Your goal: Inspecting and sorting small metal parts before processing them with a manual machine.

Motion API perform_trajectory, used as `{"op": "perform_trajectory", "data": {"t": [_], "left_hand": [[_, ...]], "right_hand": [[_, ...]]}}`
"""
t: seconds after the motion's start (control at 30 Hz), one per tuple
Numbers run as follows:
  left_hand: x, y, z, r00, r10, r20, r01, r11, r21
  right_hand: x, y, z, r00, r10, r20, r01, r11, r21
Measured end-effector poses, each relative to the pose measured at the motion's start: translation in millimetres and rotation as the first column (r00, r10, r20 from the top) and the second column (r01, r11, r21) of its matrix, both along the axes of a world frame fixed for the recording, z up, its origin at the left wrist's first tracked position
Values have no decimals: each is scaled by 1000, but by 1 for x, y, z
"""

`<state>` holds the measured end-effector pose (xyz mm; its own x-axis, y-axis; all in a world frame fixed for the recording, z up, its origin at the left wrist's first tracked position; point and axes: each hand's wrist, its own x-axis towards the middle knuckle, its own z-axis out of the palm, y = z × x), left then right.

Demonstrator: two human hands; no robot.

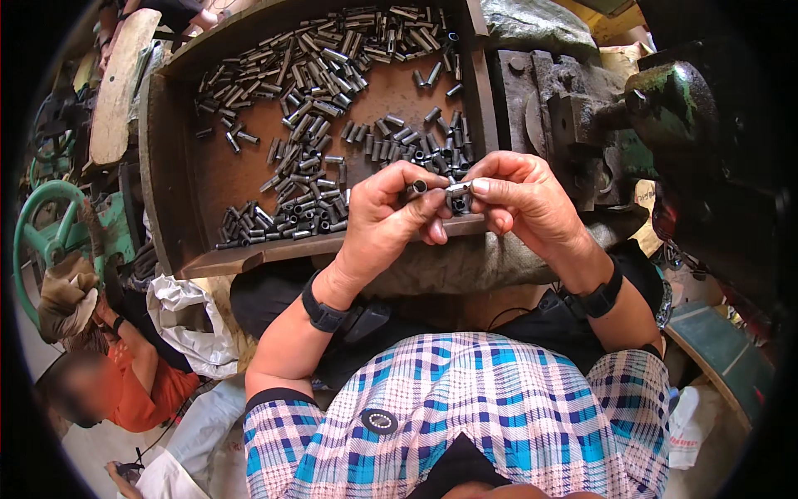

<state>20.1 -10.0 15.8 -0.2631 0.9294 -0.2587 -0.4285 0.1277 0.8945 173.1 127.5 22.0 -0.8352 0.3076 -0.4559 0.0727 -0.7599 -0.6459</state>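
Note:
Both hands meet over the near edge of a shallow metal tray full of short metal tubes. My left hand is closed, with a dark short tube held crosswise, its open end showing. Right beside it, my right hand pinches a small shiny metal piece between thumb and forefinger. The left fingertips come up against that piece too. Its exact shape is partly hidden by the fingers. Several more tubes lie in the tray just beyond my hands.
Right of the tray stands a greasy machine with a vise-like block and a dark rounded part. A green handwheel is at the left. A person in an orange shirt is at lower left, near a white sack.

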Motion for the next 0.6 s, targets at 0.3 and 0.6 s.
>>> {"op": "perform_trajectory", "data": {"t": [0.3,0.6], "left_hand": [[5,4,5,987,64,-148,-59,998,36],[0,9,5,994,-94,-54,92,995,-41]], "right_hand": [[2,-4,7,998,-57,-4,57,978,201],[5,10,8,997,77,25,-80,990,121]]}}
